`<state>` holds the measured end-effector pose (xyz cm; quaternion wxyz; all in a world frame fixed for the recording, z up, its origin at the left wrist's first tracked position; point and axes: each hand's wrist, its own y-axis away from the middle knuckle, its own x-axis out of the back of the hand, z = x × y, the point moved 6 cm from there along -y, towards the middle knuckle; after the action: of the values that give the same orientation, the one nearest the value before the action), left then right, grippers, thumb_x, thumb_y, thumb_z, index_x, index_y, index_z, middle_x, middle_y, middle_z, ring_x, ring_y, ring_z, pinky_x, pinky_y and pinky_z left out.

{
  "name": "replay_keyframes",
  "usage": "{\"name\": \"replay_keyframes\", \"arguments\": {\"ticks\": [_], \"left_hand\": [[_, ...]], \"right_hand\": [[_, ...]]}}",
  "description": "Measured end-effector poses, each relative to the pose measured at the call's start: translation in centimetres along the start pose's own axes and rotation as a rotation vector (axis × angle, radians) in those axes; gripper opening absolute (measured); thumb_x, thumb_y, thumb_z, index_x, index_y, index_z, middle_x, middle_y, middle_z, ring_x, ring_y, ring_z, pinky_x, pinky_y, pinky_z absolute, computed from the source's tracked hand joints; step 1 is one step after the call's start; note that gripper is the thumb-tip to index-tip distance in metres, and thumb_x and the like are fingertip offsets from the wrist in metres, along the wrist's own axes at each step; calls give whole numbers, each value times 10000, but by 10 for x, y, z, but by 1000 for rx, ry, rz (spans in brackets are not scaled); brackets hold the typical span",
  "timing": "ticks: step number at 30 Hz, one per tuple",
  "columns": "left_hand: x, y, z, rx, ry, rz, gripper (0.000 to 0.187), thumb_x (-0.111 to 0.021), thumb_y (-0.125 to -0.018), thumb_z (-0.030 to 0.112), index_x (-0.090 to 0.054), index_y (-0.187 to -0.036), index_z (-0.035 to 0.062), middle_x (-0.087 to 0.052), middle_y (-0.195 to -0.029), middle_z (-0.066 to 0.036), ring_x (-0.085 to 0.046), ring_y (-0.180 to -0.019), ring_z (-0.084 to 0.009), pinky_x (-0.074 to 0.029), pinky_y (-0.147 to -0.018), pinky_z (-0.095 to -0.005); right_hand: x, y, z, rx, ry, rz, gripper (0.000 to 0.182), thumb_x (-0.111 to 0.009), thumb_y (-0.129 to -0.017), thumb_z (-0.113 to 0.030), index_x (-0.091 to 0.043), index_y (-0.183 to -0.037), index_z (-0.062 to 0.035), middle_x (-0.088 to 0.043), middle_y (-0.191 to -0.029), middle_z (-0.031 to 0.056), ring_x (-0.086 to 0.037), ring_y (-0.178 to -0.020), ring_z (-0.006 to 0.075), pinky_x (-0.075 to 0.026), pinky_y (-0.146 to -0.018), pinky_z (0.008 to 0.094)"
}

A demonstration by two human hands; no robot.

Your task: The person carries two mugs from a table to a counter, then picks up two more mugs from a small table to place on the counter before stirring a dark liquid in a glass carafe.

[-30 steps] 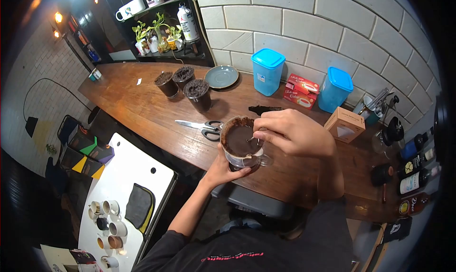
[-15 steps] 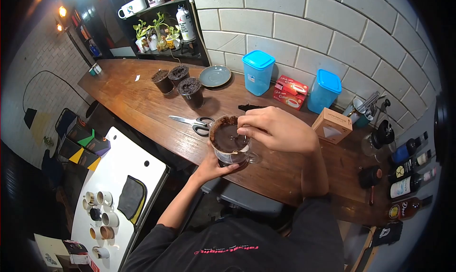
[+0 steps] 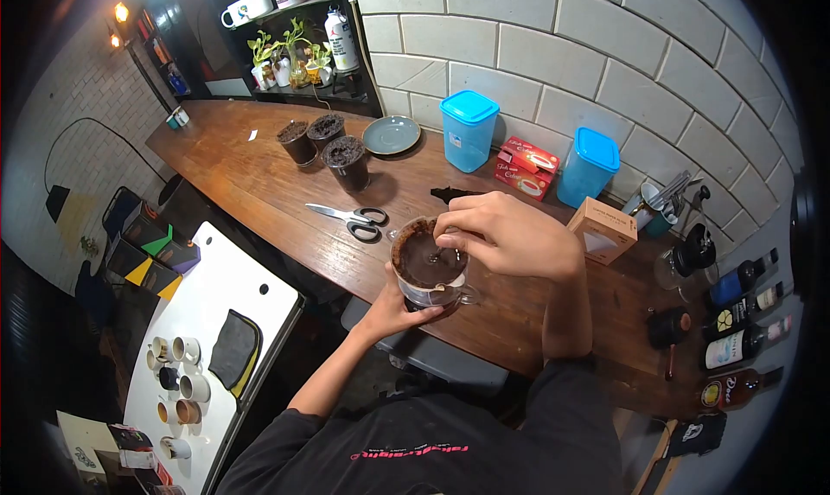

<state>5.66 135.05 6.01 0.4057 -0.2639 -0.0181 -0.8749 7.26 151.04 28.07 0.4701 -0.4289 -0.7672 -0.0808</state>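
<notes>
A glass vessel (image 3: 424, 294) with a handle on its right side holds dark brown, wet-looking contents (image 3: 425, 257), with brown grounds around the rim. My left hand (image 3: 396, 312) is wrapped round the vessel's lower left side. Over the right part of the opening, my right hand (image 3: 510, 236) is closed in a pinch; what it grips is hidden by the fingers. Scissors (image 3: 354, 218) with black handles lie behind and left of the vessel. Farther back stand several cups of dark crumbly material, the nearest one (image 3: 347, 166) beside a grey plate (image 3: 392, 137).
Along the tiled wall are two blue-lidded containers (image 3: 469, 132) (image 3: 588, 168), red boxes (image 3: 526, 168) and a brown carton (image 3: 603, 231). Bottles (image 3: 731, 348) and a grinder (image 3: 687, 257) stand at the right. Several cups sit on a white table (image 3: 281, 274) at the lower left.
The vessel and my left hand have shifted slightly right. My right hand stays pinched over the opening, nearly in the same place. The view has moved a little.
</notes>
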Motion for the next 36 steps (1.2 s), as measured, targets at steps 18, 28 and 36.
{"name": "replay_keyframes", "arguments": {"ticks": [18, 28, 36], "left_hand": [[2, 9, -18, -43, -42, 115, 1348, -797, -649, 668, 34, -1513, 51, -305, -1489, -271, -337, -1391, -399, -276, -1145, -442], [5, 10, -6, -10, 160, 217, 1227, -536, -762, 824, -85, -1518, -30, -225, -1539, -252, -209, -1458, -345, -185, -1174, -422], [8, 6, -5, 17, 242, 203, 1228, -636, -745, 756, -95, -1527, -20, -251, -1539, -237, -227, -1456, -326, -181, -1181, -410]], "right_hand": [[2, 15, -11, -30, 68, 24, 240, -587, -929, -219, -686, -999, -12, -656, -916, 181, -621, -902, 377, -479, -797, 460], [0, 13, -11, 1, 43, 12, 242, -598, -920, -207, -680, -1018, -1, -656, -899, 180, -629, -888, 366, -486, -789, 440], [0, 10, -8, 27, 7, -6, 252, -595, -925, -208, -678, -1034, 3, -661, -914, 197, -628, -884, 368, -485, -794, 439]]}}
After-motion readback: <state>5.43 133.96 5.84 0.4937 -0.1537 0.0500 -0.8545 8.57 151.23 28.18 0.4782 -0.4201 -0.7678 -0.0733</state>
